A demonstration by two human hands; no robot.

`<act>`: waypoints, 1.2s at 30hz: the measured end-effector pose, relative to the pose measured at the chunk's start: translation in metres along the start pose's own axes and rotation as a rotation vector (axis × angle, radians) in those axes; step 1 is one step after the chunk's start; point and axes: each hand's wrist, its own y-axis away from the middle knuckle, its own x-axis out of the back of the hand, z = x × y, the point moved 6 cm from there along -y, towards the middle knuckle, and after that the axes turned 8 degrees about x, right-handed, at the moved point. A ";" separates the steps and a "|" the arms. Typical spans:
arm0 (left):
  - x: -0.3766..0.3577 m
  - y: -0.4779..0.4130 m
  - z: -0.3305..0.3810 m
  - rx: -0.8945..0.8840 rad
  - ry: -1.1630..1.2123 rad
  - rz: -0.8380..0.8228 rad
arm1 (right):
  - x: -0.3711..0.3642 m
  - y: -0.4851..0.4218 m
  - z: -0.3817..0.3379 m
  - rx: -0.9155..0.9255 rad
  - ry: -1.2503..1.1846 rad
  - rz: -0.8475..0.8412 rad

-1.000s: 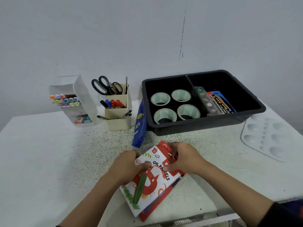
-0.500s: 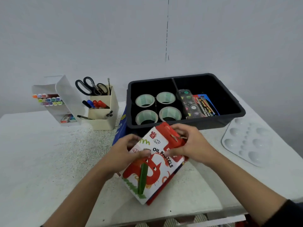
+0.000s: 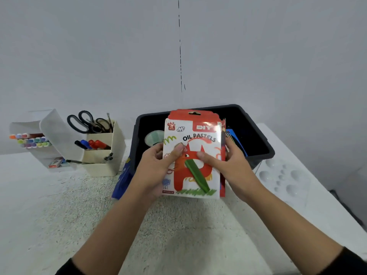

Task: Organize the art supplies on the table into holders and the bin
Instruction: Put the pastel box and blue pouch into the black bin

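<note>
The left hand (image 3: 156,171) gripped the left edge of the oil pastels box (image 3: 195,133), thumb across its front, and the right hand (image 3: 234,169) clamped the right edge. A second earlier the box lay tilted just above the tabletop (image 3: 59,205). It had since been raised upright before the black bin (image 3: 265,156), probably ready to go in.

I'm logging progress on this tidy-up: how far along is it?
Done: markers sit in the white holder, scissors and pens in the cream holder, and a tape roll lies in the black bin. In hand: the left hand and right hand hold the oil pastels box upright in front of the bin. Left: binning that box, plus the blue packet leaning against the bin and the white palette beside it.
</note>
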 end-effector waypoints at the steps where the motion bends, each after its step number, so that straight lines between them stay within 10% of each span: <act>1: -0.005 -0.006 0.003 -0.006 0.012 -0.006 | 0.001 -0.004 -0.002 0.004 -0.009 0.006; 11: -0.051 -0.077 0.027 0.047 0.026 -0.114 | 0.043 -0.059 -0.024 0.014 0.072 0.111; 19: -0.063 -0.105 0.014 -0.242 -0.797 -0.208 | 0.092 -0.099 0.012 -0.200 0.059 0.268; 36: -0.066 -0.112 -0.025 -0.520 -1.164 0.279 | 0.081 -0.128 0.072 -0.322 0.889 -0.246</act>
